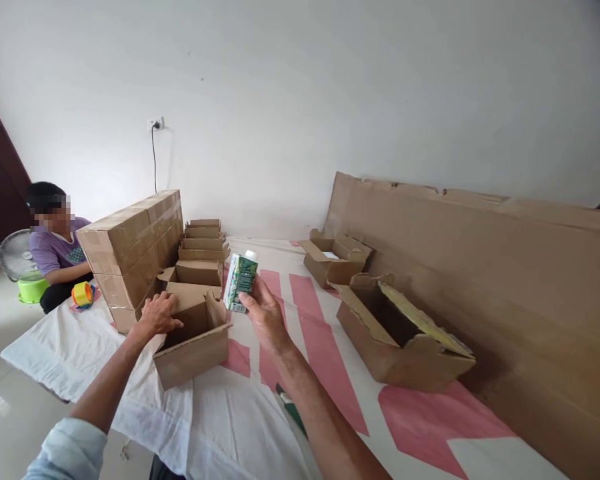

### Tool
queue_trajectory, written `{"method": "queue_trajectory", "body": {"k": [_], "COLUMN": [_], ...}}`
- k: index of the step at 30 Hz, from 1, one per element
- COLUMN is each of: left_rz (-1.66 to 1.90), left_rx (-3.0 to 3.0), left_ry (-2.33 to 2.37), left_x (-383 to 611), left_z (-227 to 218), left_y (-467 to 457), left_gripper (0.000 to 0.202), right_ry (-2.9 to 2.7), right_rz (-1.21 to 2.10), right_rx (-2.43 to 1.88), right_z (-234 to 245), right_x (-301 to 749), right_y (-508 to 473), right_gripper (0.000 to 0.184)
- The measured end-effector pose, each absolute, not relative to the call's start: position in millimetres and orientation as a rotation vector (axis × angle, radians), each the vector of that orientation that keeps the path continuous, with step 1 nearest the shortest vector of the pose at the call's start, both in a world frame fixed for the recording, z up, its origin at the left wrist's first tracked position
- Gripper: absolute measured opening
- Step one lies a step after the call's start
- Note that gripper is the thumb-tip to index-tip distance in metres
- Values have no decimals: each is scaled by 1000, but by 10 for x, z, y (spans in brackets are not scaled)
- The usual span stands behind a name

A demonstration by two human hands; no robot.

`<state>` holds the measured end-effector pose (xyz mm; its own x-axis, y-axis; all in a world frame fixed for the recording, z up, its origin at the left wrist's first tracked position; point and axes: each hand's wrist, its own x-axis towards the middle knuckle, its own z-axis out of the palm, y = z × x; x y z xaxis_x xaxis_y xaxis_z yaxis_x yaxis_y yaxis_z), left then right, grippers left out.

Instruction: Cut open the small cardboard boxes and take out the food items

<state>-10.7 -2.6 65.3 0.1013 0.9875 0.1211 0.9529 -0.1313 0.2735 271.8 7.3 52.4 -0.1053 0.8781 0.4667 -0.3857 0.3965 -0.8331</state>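
Above the open cardboard box (193,343), right hand (265,313) holds a small green-and-white carton (240,281) upright, fingers grasping its lower edge (white cap on top, print too blurred to read). Left hand (157,315) rests on the box's rear flap, fingers loosely spread. Box sits on a white-and-pink cloth (240,427).

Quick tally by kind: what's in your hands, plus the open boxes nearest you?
Drink carton, in the right hand: 1
Open boxes: 3, near box under the left hand, right box, far box
Total: 4
Boxes stacked behind overlap too much to count.
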Motion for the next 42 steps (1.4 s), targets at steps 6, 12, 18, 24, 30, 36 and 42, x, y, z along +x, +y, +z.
{"method": "queue_trajectory", "body": {"k": [6,12,18,24,30,36,42], "left_rz": [137,136,636,1004,936,886,983], "left_rx": [2345,2469,2232,1900,1719,1608,1473], "left_ry": [1742,1474,1475,1532,1331,1307,1395], "left_x": [121,536,519,544,613,635,536], "left_z": [436,361,554,527,537,611,632], "left_y": [-116,-536,-367,-89,103,148,21], "left_gripper": [53,50,51,83,74,49,53], "right_ry": [-1214,-1197,-1271,-1399,-1471,-1465,-1406], "right_rz": [1104,1187,1282,1365,1498,1487,1509], "right_rx": [-587,-603,-562,-617,-665,-623,-609], "right_z": [415,178,-64,-205,-254,-297,-403], "right_x": [2945,3007,2940,2913,2919,2876,2882], "right_y": [84,150,266,358,371,407,438], "right_gripper": [73,76,68,67,70,65,76]}}
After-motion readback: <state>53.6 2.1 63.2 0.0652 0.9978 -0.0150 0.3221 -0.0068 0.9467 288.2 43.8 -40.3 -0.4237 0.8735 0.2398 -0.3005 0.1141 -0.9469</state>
